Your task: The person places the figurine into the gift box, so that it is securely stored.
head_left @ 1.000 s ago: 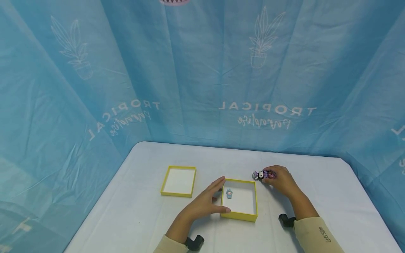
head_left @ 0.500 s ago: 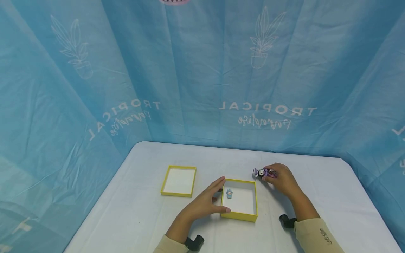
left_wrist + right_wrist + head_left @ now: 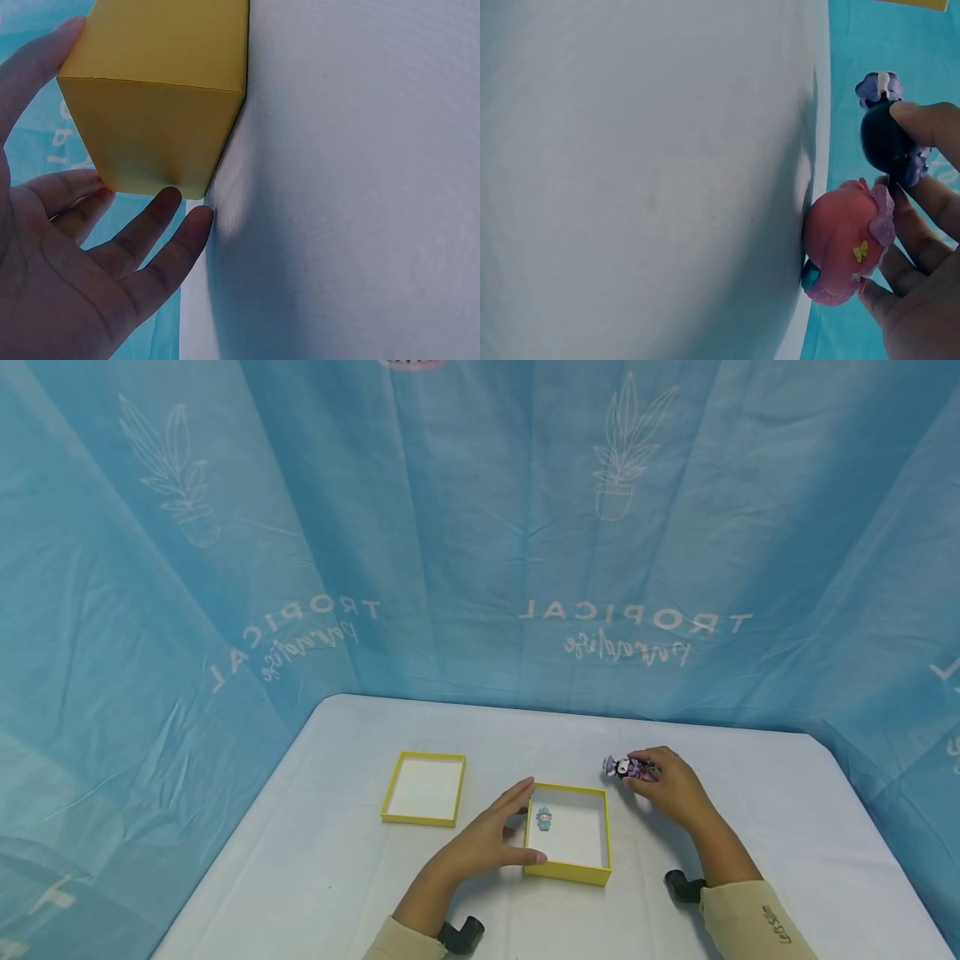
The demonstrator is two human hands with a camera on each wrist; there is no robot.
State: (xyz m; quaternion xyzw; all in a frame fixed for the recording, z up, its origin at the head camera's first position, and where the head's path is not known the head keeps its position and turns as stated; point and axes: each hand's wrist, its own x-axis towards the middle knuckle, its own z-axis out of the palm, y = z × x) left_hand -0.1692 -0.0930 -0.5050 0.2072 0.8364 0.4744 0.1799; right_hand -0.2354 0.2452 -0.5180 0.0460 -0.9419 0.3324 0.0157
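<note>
On the table, a yellow box (image 3: 567,874) with white inside stands uncovered, a small blue figurine (image 3: 543,818) lying in its left part. My left hand (image 3: 480,845) spans the box's left side, thumb at the front edge and fingers at the back corner. Right of the box, my right hand (image 3: 667,787) pinches a black-and-purple figurine (image 3: 622,767) with a pale face. In the right wrist view the thumb presses the figurine's dark rounded head (image 3: 885,139). A pink figurine (image 3: 844,236) with a yellow butterfly sits just below, against the lower fingers and close to the table.
A shallow yellow-rimmed lid (image 3: 423,821) lies inside up to the left of the box. White cloth (image 3: 315,860) covers the table. A blue printed curtain (image 3: 465,568) hangs behind it. Both wrists carry black camera mounts (image 3: 461,935).
My right hand has shifted slightly to the right and back, taking the black-and-purple figurine with it. The left hand and the box stay where they were.
</note>
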